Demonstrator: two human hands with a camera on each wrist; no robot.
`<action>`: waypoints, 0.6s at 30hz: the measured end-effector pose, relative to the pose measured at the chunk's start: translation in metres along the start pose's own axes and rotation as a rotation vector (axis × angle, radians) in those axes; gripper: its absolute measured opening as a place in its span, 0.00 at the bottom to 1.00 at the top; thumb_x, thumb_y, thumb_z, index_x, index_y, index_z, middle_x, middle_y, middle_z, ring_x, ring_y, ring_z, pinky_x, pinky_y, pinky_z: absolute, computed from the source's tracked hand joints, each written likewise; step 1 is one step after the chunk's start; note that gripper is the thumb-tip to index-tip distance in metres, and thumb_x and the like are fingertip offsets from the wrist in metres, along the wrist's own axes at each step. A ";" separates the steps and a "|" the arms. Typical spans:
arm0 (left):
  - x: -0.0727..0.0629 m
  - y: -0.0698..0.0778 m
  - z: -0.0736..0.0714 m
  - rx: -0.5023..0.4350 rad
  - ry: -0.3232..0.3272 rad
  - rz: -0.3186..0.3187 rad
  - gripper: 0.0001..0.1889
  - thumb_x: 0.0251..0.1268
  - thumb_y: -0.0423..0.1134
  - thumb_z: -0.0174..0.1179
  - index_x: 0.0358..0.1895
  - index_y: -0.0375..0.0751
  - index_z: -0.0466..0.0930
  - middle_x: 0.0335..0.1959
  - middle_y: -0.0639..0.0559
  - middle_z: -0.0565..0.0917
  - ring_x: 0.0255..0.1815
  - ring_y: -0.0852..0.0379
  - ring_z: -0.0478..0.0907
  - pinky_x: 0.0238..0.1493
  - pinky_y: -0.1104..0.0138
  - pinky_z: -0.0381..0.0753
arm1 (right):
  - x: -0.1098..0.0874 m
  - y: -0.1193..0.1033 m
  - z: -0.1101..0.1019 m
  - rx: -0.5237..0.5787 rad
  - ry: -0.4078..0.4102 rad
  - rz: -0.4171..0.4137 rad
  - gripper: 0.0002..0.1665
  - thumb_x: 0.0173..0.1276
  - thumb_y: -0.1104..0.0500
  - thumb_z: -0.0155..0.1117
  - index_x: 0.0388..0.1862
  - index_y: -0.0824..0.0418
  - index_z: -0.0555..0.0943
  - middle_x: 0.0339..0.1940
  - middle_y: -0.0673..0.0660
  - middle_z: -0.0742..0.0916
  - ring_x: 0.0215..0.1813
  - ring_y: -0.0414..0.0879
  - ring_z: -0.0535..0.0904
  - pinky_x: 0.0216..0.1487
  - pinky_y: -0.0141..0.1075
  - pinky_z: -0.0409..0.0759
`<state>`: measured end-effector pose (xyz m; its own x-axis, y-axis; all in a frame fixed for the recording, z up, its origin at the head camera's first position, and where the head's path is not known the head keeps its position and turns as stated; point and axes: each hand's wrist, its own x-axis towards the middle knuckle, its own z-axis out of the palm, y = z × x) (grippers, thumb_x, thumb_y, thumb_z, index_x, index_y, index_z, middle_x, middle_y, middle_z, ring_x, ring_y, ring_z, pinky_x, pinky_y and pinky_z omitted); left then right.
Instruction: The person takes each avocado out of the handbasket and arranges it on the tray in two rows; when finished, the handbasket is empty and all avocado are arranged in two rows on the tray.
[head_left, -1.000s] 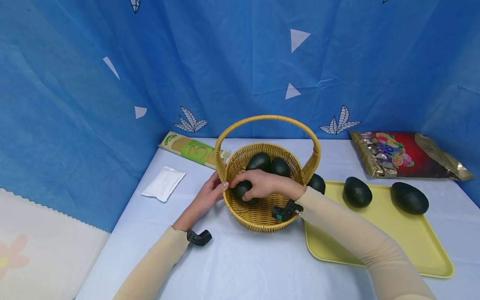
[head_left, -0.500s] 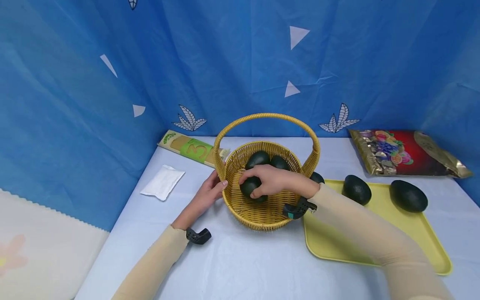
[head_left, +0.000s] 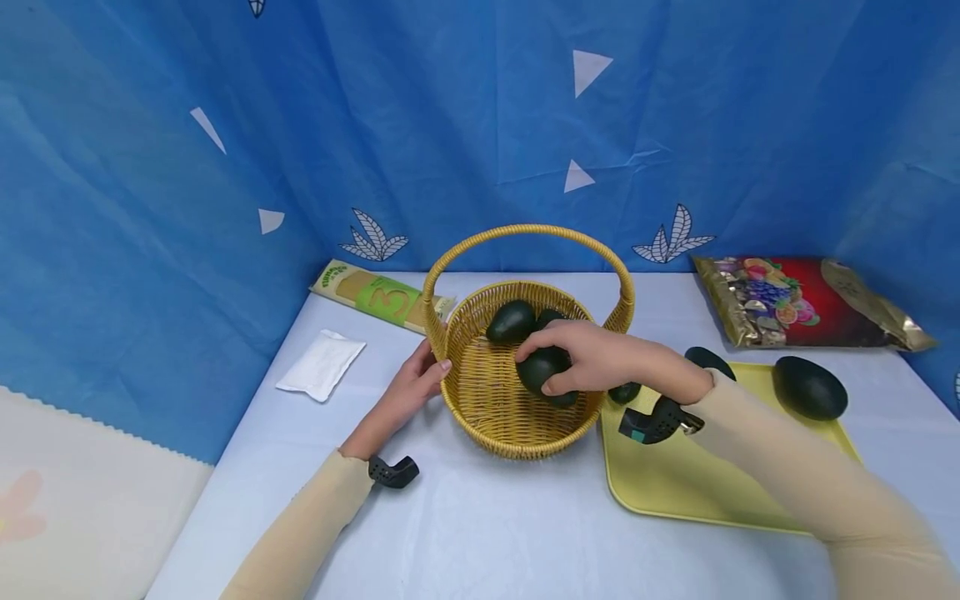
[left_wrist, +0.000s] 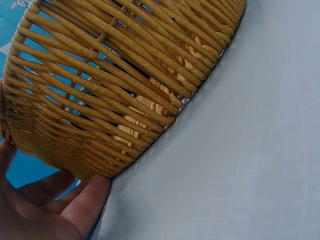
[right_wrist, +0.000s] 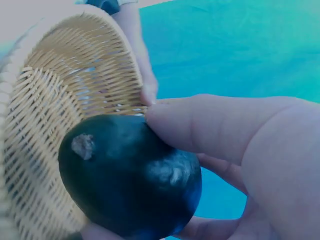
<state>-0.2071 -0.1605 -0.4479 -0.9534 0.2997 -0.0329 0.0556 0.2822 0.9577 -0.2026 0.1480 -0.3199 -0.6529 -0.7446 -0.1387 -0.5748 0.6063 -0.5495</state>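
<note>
Head view: I have the right hand (head_left: 592, 354) clamped on a dark green avocado (head_left: 542, 367), thumb on one side, fingers on the other; the avocado sits within the rim of the wicker basket (head_left: 483, 408), toward the right, though I cannot tell whether it touches the weave; my right wrist view shows its stem scar (right_wrist: 83, 146) turned away from the palm. The left hand (head_left: 415, 387) grips the basket's left side, thumb over the rim, fingers against the outer wall; two more avocados (head_left: 512, 322) lie at the back inside. To the right I see a yellow tray (head_left: 697, 483) with an avocado (head_left: 810, 388) at its far side; two others show partly hidden by the right arm; a red-and-gold bag (head_left: 810, 304) lies behind; a white packet (head_left: 321, 365) and a green-and-tan packet (head_left: 386, 297) lie left.
</note>
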 end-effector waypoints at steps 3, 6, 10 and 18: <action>0.000 0.000 0.000 0.003 0.001 0.005 0.36 0.80 0.45 0.50 0.84 0.55 0.45 0.80 0.35 0.61 0.74 0.36 0.70 0.61 0.53 0.85 | -0.015 0.002 -0.006 0.032 0.028 -0.025 0.26 0.67 0.59 0.70 0.64 0.52 0.81 0.60 0.58 0.83 0.57 0.52 0.78 0.50 0.42 0.83; 0.000 0.000 0.001 0.004 0.005 0.002 0.36 0.80 0.44 0.50 0.84 0.55 0.45 0.80 0.35 0.62 0.74 0.36 0.70 0.61 0.52 0.85 | -0.030 0.003 -0.010 0.059 0.049 -0.031 0.25 0.66 0.59 0.70 0.63 0.51 0.81 0.61 0.59 0.82 0.56 0.52 0.79 0.48 0.39 0.84; 0.001 -0.001 0.001 0.009 0.008 -0.005 0.36 0.80 0.44 0.50 0.84 0.56 0.45 0.80 0.35 0.61 0.74 0.36 0.70 0.61 0.53 0.85 | -0.050 0.005 -0.013 0.095 0.074 -0.008 0.25 0.66 0.60 0.70 0.63 0.50 0.81 0.61 0.59 0.81 0.56 0.53 0.78 0.45 0.37 0.85; 0.000 0.001 0.001 0.002 0.004 0.003 0.36 0.80 0.44 0.50 0.84 0.54 0.45 0.79 0.33 0.62 0.73 0.35 0.70 0.60 0.53 0.85 | -0.089 0.014 -0.011 0.210 0.099 0.033 0.26 0.68 0.60 0.70 0.64 0.52 0.79 0.63 0.62 0.80 0.58 0.57 0.79 0.39 0.32 0.88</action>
<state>-0.2063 -0.1591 -0.4475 -0.9543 0.2973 -0.0290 0.0591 0.2830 0.9573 -0.1581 0.2257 -0.3057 -0.7211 -0.6878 -0.0835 -0.4437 0.5510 -0.7068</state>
